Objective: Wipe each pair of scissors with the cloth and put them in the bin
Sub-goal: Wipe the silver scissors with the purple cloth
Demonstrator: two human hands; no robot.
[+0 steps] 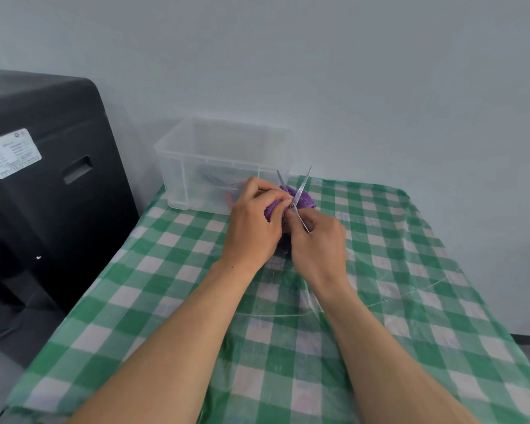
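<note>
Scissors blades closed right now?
No, the scissors stand open in a V, with the left hand holding the cloth at the pivot and the right hand gripping the handle end.

Shiny bare-metal scissors [300, 194]; fuzzy purple cloth [303, 201]; frosted translucent plastic bin [196, 166]; checked bench cover [380, 270], thin and wrinkled, perhaps plastic sheeting.

Bin [178, 166] beside wall [380, 87], top open.

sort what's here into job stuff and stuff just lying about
Job: scissors held in the right hand; purple cloth gripped in the left hand; clear bin.
Just there: black unit; checked tablecloth.
</note>
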